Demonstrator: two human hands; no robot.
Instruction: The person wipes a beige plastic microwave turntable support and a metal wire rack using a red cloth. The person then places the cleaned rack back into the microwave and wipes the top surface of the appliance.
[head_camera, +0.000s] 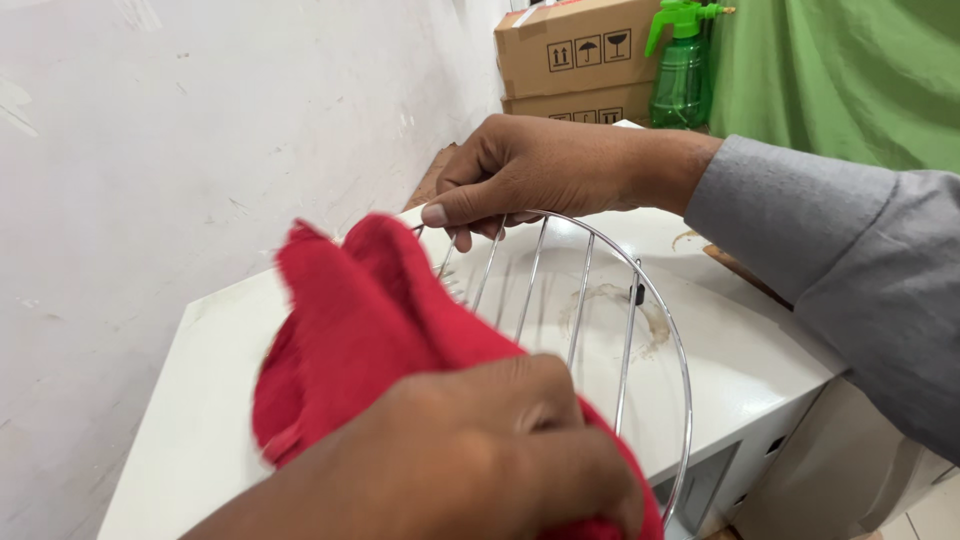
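Note:
My right hand (540, 165), in a grey sleeve, pinches the top rim of a round metal wire rack (630, 330) and holds it tilted up on edge. My left hand (470, 460) grips a red cloth (350, 330) pressed against the near left side of the rack, covering part of its bars. The rack stands over the stained white top of an appliance (200, 400). Its lower rim is hidden behind my left hand.
A white wall (200, 130) runs along the left. Two stacked cardboard boxes (575, 50) and a green spray bottle (680, 70) stand at the back. A green curtain (840, 70) hangs at the back right. The appliance's front edge drops off at the right.

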